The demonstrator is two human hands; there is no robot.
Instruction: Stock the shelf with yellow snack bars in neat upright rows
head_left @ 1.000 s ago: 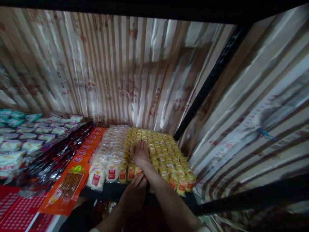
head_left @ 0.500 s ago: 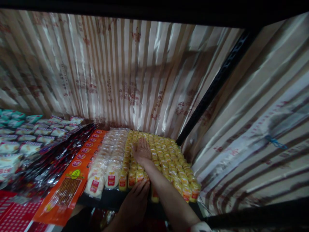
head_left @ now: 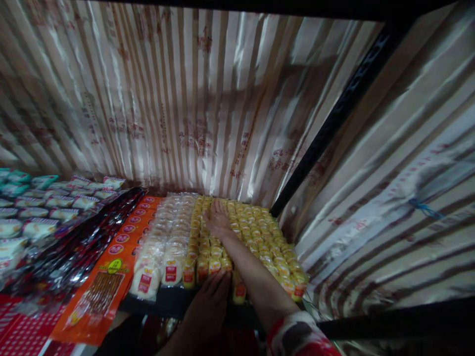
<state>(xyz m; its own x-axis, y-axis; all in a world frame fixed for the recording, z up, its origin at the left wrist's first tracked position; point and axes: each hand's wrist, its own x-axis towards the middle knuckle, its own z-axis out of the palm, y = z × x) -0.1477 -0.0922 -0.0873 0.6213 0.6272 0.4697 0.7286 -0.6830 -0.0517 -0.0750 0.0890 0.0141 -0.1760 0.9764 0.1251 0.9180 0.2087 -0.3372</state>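
Observation:
My right hand point(head_left: 218, 221) lies open and flat, fingers pointing to the back, on top of rows of small yellow snack packets point(head_left: 256, 230). At the front edge of these rows is my left hand point(head_left: 212, 295), dim in shadow, its fingers stretched out against the front ends of the packets. Neither hand grips anything. Left of the yellow rows lie clear packs of round white crackers point(head_left: 171, 272) with red labels. The packets stand on a dark shelf point(head_left: 168, 302).
Further left lie an orange packet of brown sticks point(head_left: 106, 287), dark shiny packets point(head_left: 79, 247) and white snack bags point(head_left: 40, 227). Printed plastic sheeting point(head_left: 208, 109) hangs behind and at the right. A black shelf post point(head_left: 322, 133) slants at the back right corner.
The view has shifted slightly. My right arm reaches a little further in, and more of its red patterned sleeve shows. My left fingers sit slightly higher against the packet fronts.

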